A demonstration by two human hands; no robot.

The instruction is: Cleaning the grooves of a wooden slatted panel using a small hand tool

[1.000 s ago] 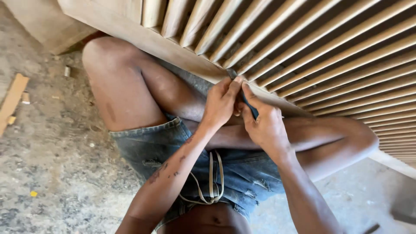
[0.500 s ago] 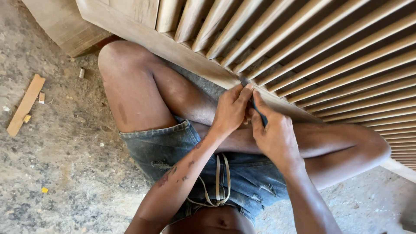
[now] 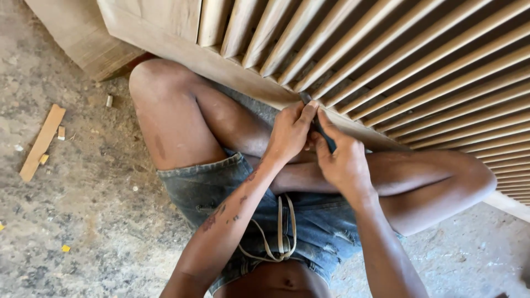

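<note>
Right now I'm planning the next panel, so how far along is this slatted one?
Done: the wooden slats sit in even rows in the frame. In hand: left hand and right hand grip a dark tool against the frame's edge. Left: cannot tell; an offcut lies on the floor.

Pale, bare wood, matt and unvarnished, across the slatted panel in the upper right of the frame; rounded slats, smooth, with fine grain. Dark, dull and hard-looking, the thin tool at centre, material not clear. Faded, worn denim on the shorts lower centre, frayed, with a flat woven drawstring. Rough, dusty concrete floor at left. Raw offcut of wood at left edge.
</note>
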